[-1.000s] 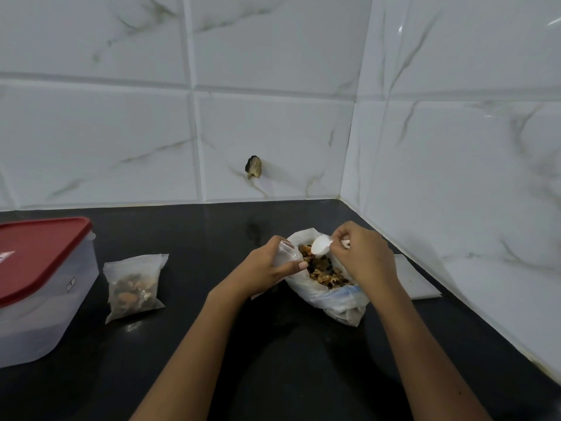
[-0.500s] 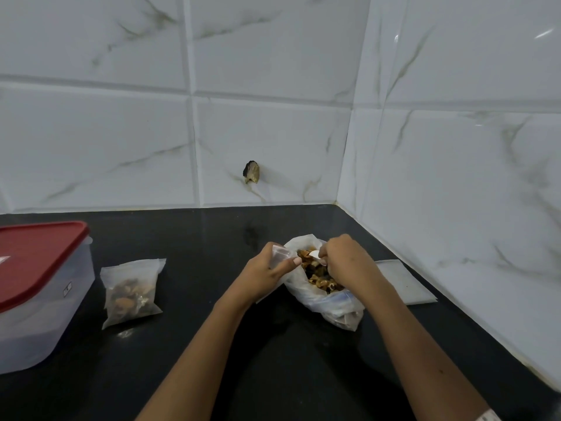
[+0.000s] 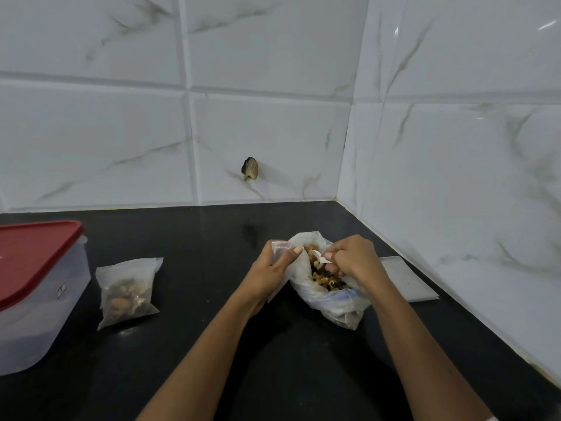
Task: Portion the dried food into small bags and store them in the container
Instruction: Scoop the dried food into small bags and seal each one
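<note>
A large clear plastic bag (image 3: 328,302) of mixed dried food lies open on the black counter, right of centre. My right hand (image 3: 352,259) grips a small white spoon (image 3: 318,259) whose bowl is dug into the food. My left hand (image 3: 270,268) holds a small empty clear bag (image 3: 280,247) against the big bag's left rim. A small filled bag (image 3: 127,291) lies flat further left. The clear container (image 3: 36,314) with a red lid (image 3: 30,253) stands at the left edge.
A flat stack of empty small bags (image 3: 406,279) lies by the right wall. White marble tiles close the corner behind and to the right. A small brown lump (image 3: 249,169) sticks to the back wall. The black counter (image 3: 197,238) stretches between the bags.
The spoon has gone from above the big bag's mouth down into the dried food. My left hand still holds the small bag at the rim.
</note>
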Demonstrator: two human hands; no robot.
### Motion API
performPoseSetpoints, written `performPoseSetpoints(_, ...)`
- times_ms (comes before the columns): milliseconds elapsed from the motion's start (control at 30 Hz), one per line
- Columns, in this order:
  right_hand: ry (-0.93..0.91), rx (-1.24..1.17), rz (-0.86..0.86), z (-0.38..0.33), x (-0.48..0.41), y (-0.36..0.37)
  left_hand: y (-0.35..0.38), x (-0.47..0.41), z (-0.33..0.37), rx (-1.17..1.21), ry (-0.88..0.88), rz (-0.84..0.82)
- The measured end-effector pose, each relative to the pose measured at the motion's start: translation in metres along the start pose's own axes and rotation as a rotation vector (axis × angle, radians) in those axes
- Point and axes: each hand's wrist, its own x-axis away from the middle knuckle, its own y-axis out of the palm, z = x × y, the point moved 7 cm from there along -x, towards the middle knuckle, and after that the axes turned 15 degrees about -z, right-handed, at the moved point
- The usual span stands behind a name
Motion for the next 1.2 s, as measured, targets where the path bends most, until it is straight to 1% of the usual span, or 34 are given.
performPoseSetpoints(133,0.189,-0.331,-0.06,0.023,-0.007,0.002,0.008,-0.004,0.002,0.062,0.024,-0.035)
performPoseSetpoints(200,0.215,-0.472,-0.092,0.029,-0.007,0.005,0.009,-0.005,0.004,0.097,0.029,-0.047)
performPoseSetpoints(300,0.199,-0.562,-0.098,0.03,-0.005,0.005,0.004,-0.003,0.004,0.085,0.013,-0.028)
performPoseSetpoints(367,0.174,-0.59,-0.084,0.029,-0.004,0.001,0.0,-0.001,0.007,0.008,0.009,-0.006)
performPoseSetpoints(533,0.152,-0.654,-0.067,0.031,0.003,-0.008,0.0,0.004,0.023,-0.298,0.029,0.021)
performPoseSetpoints(667,0.101,-0.709,-0.068,0.029,0.008,-0.012,-0.001,0.004,0.021,-0.564,-0.038,0.06)
performPoseSetpoints(733,0.068,-0.736,-0.075,0.027,0.009,-0.014,0.0,0.005,0.026,-0.634,-0.037,0.095)
performPoseSetpoints(833,0.008,-0.753,-0.098,0.019,0.012,-0.015,0.004,0.006,0.032,-0.662,-0.005,0.081)
performPoseSetpoints(967,-0.107,-0.732,-0.121,0.005,0.016,-0.013,0.008,0.005,0.033,-0.665,0.026,0.044)
performPoseSetpoints(1033,-0.174,-0.655,-0.146,-0.003,0.016,-0.009,0.007,0.003,0.031,-0.646,0.042,0.027)
performPoseSetpoints(1100,-0.253,-0.448,-0.131,-0.01,0.017,-0.007,0.007,0.001,0.029,-0.621,0.059,0.021)
performPoseSetpoints(1167,-0.337,-0.137,-0.064,-0.02,0.019,-0.007,0.005,0.001,0.028,-0.548,0.068,0.025)
performPoseSetpoints(1200,-0.39,-0.02,-0.038,-0.025,0.021,-0.006,0.005,0.001,0.029,-0.512,0.072,0.027)
